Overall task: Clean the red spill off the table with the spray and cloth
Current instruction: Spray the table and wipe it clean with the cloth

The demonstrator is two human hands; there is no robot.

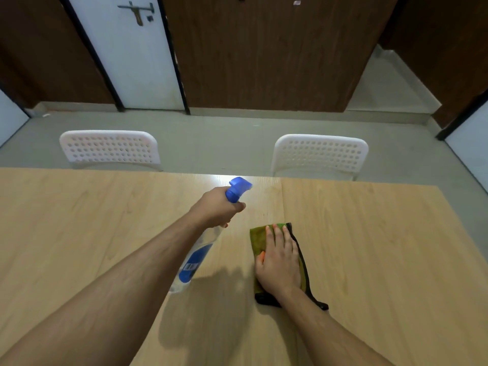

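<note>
Probably an office meeting room: a long light-wood tabletop (pixel 369 247), two white perforated plastic chairs (pixel 109 149) at the far edge, wood-panelled walls (pixel 264 54), a white door (pixel 132 62) upper left.

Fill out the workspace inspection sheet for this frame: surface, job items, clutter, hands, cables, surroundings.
Surface: light wood table with a seam down the middle; only a faint reddish smear shows ahead of the cloth.
Job's things: spray bottle, clear with blue label and blue trigger head, lifted and tilted forward; green cloth with a dark edge, flat on the table.
Clutter: nothing seen.
Hands: left hand grips the bottle's neck; right hand is pressed flat on the cloth.
Cables: nothing seen.
Surroundings: two white perforated chairs at the far edge, grey floor, wood-panelled wall, white door.
</note>
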